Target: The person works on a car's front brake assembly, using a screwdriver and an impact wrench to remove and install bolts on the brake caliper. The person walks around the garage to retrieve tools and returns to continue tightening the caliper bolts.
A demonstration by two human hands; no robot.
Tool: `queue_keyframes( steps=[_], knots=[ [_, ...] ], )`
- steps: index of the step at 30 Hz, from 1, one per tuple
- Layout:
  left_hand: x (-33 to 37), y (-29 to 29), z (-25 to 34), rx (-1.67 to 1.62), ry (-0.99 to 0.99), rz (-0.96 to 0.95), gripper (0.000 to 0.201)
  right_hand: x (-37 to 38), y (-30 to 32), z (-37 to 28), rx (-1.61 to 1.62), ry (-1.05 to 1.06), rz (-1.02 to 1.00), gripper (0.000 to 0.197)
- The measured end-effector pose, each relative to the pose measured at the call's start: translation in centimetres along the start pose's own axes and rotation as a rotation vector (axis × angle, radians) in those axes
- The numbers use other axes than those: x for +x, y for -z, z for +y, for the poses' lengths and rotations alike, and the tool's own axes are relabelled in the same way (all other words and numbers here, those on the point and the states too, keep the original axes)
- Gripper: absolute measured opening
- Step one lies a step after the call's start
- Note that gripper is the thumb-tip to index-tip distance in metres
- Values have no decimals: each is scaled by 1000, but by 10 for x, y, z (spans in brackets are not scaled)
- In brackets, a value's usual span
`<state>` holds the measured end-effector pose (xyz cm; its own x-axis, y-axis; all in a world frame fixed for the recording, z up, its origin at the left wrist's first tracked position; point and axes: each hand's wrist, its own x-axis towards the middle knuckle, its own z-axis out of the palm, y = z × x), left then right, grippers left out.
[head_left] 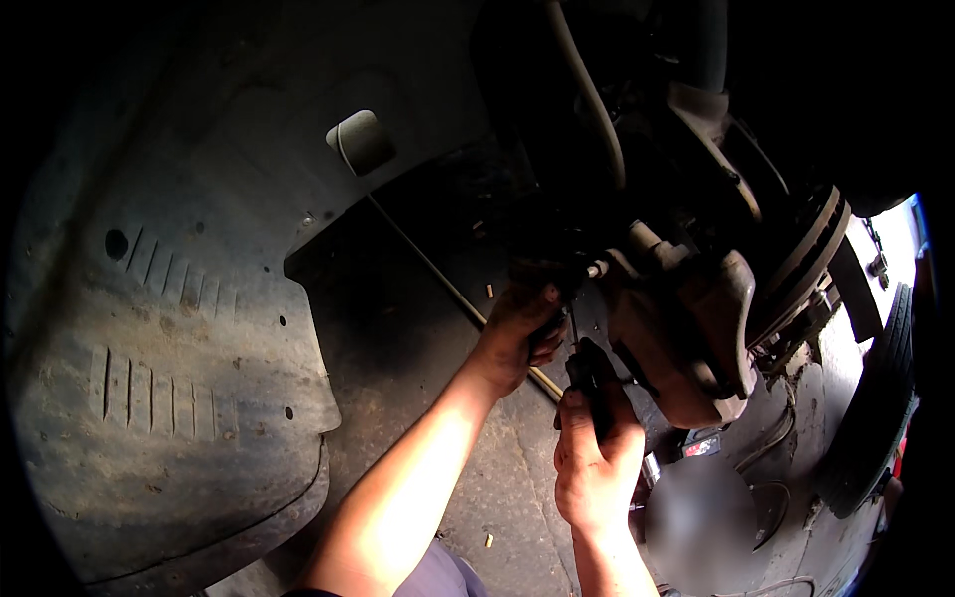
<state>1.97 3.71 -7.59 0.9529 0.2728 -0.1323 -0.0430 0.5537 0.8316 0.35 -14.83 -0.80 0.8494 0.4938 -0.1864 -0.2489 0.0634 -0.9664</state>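
Note:
My right hand (600,458) is closed round the black handle of a screwdriver (587,370). Its thin metal shaft points up toward a dark part between my hands. Just left of it, my left hand (519,338) has its fingers curled at this dark part, which is too deep in shadow to name. Beside both hands hangs a rusty steering knuckle (662,338) with brake parts. A brake disc (818,261), seen edge-on, stands at its right.
A dusty wheel-arch liner (189,378) with slots fills the left side. A pale thin rod (438,274) runs slanting behind my left hand. A light hose (592,95) comes down from above. On the floor at right lie a tyre (875,408) and a cable (776,438).

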Motion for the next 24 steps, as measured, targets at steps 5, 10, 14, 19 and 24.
queue_keyframes(
  steps=[5,10,14,19,24],
  knots=[
    [-2,-19,3,-3,48,151,35,11,-3,20,-65,207,7,46],
    [-1,-15,3,32,16,143,39,18,-7,14,-263,426,48,43],
    [-3,-22,5,8,-9,148,40,18,1,21,-123,242,-8,44],
    [-2,-21,2,10,-31,142,41,12,3,-2,319,-131,-57,47],
    [-1,-18,-1,42,2,121,36,19,15,20,-97,190,-21,46]
  ],
)
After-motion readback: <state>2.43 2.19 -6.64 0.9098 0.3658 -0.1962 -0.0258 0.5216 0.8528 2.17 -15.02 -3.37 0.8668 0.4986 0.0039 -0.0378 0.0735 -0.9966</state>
